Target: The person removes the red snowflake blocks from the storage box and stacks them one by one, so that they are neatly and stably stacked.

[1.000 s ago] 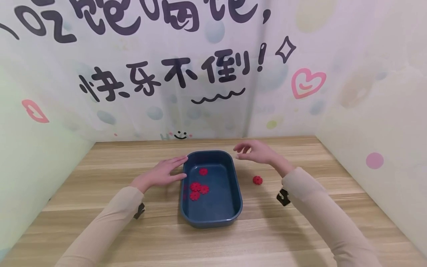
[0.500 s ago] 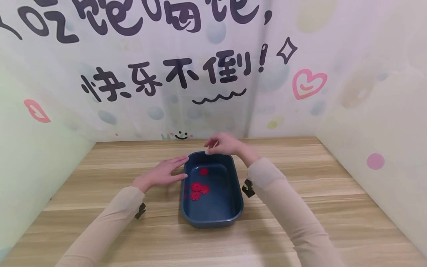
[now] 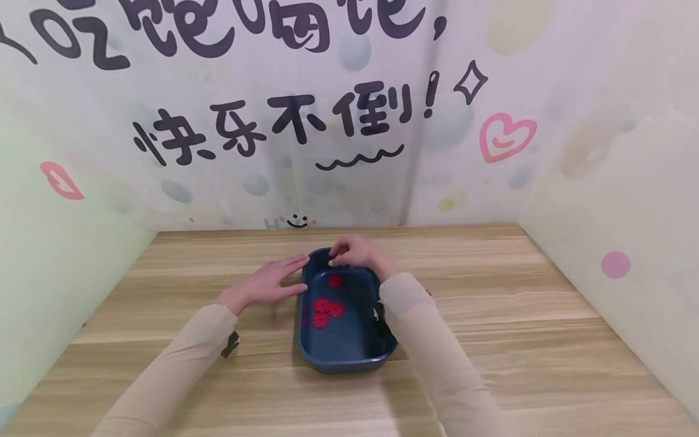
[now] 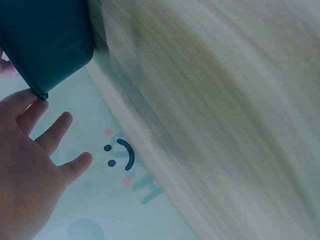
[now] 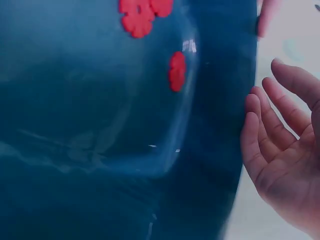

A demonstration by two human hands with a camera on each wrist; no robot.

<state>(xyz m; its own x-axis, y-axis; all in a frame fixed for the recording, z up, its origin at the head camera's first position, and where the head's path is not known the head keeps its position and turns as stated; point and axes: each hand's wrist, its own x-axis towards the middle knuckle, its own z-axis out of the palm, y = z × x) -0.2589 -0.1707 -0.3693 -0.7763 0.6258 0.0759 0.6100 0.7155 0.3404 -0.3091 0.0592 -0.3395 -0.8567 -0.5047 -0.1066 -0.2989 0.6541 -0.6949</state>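
Note:
A deep blue rectangular tray stands on the wooden table. Several red flower-shaped plastic pieces lie in a cluster inside it, and one more red piece lies apart toward the far end. With straight, spread fingers, my left hand touches the tray's left rim. My right hand is over the tray's far end, its fingers loosely bent. In the right wrist view, no piece shows between the thumb and fingers of that hand. The right sleeve and a black wrist mount cover part of the tray's right side.
Another red piece peeks out on the table just right of the right sleeve. Behind the wooden table rises a printed cloth wall, with pale walls on both sides.
My right hand has swung left from beside the tray to over its far end and dipped lower. The red piece on the table has become mostly hidden by that sleeve. The left hand stays put.

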